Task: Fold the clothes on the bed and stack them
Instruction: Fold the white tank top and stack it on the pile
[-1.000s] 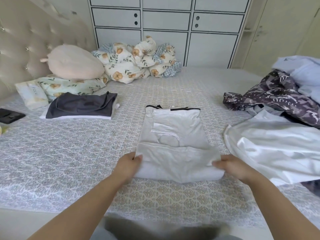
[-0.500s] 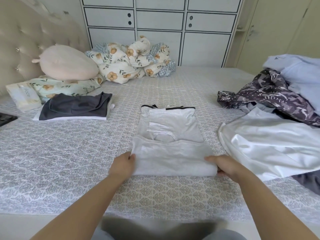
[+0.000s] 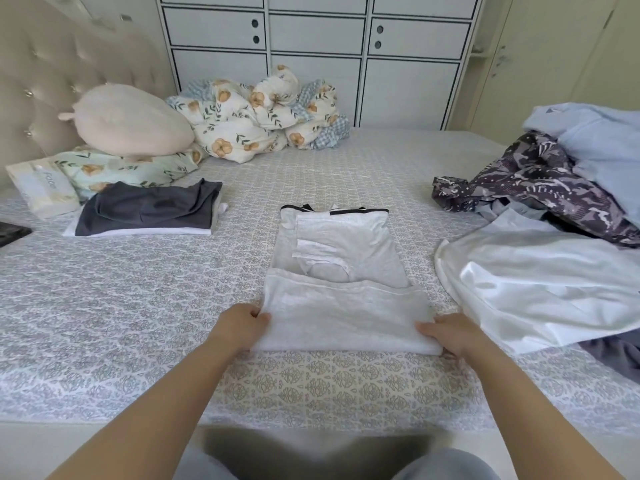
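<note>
A light grey garment [image 3: 341,271] with black trim at its far end lies flat in the middle of the bed [image 3: 138,323], its near part folded over onto itself. My left hand [image 3: 240,323] grips the left end of that near fold. My right hand [image 3: 446,332] grips its right end. To the left sits a folded stack [image 3: 145,211], dark grey on top of white. Unfolded clothes are heaped at the right: a white satin piece [image 3: 540,289], a purple patterned one [image 3: 540,181] and a pale blue one [image 3: 599,136].
A pink cushion [image 3: 128,121], a floral pillow [image 3: 114,168] and a bundled floral quilt [image 3: 256,116] lie near the padded headboard. A tissue pack [image 3: 43,187] and a dark flat object [image 3: 12,232] sit at the far left. White cabinets [image 3: 318,53] stand behind the bed.
Both hands have kept hold of the near fold of the grey garment and drawn it flatter and neater. The view has shifted a little.
</note>
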